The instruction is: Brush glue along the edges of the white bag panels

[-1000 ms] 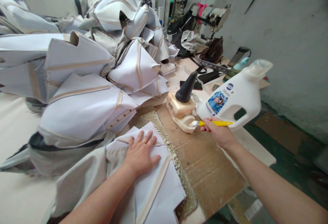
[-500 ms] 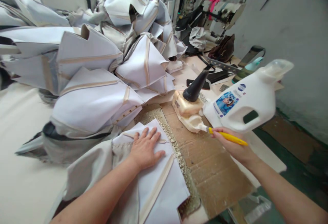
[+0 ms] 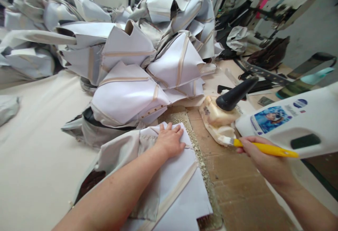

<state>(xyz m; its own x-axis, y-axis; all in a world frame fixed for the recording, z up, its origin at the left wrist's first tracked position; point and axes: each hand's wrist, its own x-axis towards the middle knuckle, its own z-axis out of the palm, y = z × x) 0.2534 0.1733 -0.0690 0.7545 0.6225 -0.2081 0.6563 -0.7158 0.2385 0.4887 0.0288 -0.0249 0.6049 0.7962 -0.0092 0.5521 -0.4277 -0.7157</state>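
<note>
The view has swung left; the right hand point(image 3: 266, 160) stays clamped on the brush point(image 3: 261, 148), bristles touching the glue pot point(image 3: 215, 120). The left hand point(image 3: 170, 141) lies flat, fingers apart, on the panel point(image 3: 179, 185). The jug point(image 3: 295, 118) is cut off.

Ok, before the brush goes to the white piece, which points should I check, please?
1. Right hand grips yellow brush: ok.
2. Bristles at the glue pot: ok.
3. Glue load on the bristles: cannot tell.
4. Left hand flat on the white piece: ok.
5. Cardboard lies under the piece edge: ok.
6. White jug close to the brush handle: not ok.
</note>
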